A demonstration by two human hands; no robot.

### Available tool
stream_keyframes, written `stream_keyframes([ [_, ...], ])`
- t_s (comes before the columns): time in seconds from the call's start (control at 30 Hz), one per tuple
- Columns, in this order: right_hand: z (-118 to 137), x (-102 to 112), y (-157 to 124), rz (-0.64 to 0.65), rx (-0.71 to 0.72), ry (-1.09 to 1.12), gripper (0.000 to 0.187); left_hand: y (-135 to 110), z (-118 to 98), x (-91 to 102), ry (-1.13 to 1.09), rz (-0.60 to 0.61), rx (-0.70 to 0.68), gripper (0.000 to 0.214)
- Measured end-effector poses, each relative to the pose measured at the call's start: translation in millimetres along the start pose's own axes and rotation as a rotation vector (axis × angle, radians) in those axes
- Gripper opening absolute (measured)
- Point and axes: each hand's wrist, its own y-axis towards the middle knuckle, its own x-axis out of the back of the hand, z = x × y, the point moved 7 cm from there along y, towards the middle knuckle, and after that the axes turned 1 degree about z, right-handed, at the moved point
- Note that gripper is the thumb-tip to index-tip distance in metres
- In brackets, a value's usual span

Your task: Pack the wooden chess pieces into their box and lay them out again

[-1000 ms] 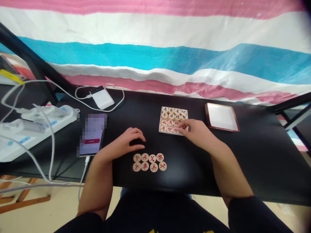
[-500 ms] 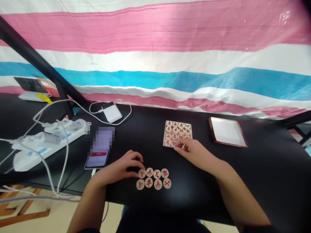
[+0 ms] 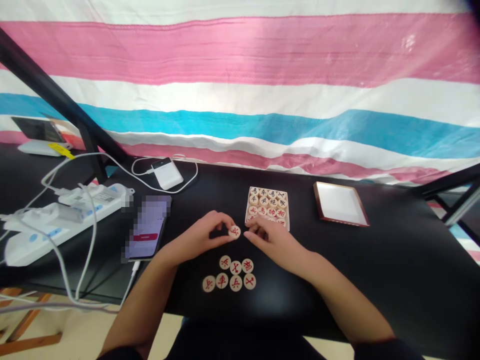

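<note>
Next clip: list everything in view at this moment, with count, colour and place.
Table: one, black, across the foreground.
Loose chess pieces: seven, pale wood, red marks, table's near edge.
Held chess piece: one, same kind, just beyond the loose ones.
Box: one, pale, mid-table, holds red and black pieces, some hidden.
Tray: one, white, brown rim, right of the box.
Phone: one, screen lit, left of the hands.
Power bank: one, white, far left-centre.
Power strip: one, white, left, with white cables.
Striped sheet: one, pink, white, blue, behind the table.
Left hand: pinches the held chess piece.
Right hand: at the box's near edge; grip unclear.
</note>
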Motion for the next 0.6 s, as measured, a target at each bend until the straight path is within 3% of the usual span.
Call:
stream_keyframes([
  [0.17, -6, -14, 3, -0.016, -0.032, 0.076, 0.019, 17, -15, -13.8, 0.030, -0.059, -0.082, 0.013],
  [0.37, -8, -23, 7, 0.001, -0.033, 0.090, 0.013, 13, -3, -22.8, 0.004, -0.117, -0.084, 0.015],
  [0.6, -16, -25, 10, -0.020, -0.106, 0.261, 0.021, 7, 10, -16.3, -0.001, -0.124, -0.024, 0.025],
])
